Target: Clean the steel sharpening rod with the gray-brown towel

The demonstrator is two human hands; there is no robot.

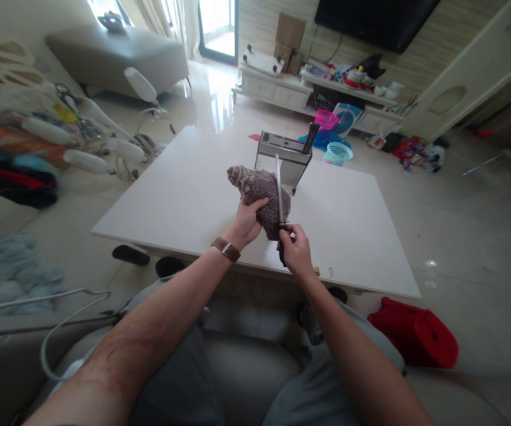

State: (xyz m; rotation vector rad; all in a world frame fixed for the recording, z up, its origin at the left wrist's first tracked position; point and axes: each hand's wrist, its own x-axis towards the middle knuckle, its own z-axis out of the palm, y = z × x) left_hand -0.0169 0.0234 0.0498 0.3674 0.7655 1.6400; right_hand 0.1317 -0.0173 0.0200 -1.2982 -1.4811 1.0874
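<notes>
My left hand (247, 223), with a brown strap on its wrist, is closed round a fuzzy grey-brown cloth (259, 188), thumb on top. The cloth hangs over the near part of the white table (184, 201). In my right hand (297, 248) is the black handle of a sharpening steel (279, 189), its slim metal rod pointing up and away from me. The rod lies across the right part of the cloth. Just beyond them a knife block (283, 155) stands on the table, a black knife handle (311, 137) sticking out at its right end.
A small red piece (253, 137) lies left of the block. Small bits (331, 272) are at the table's near edge. Beyond the table, a light blue basket (338, 152) and a pink basket (326, 119) stand by a white cabinet. A red object (415, 334) sits at my right.
</notes>
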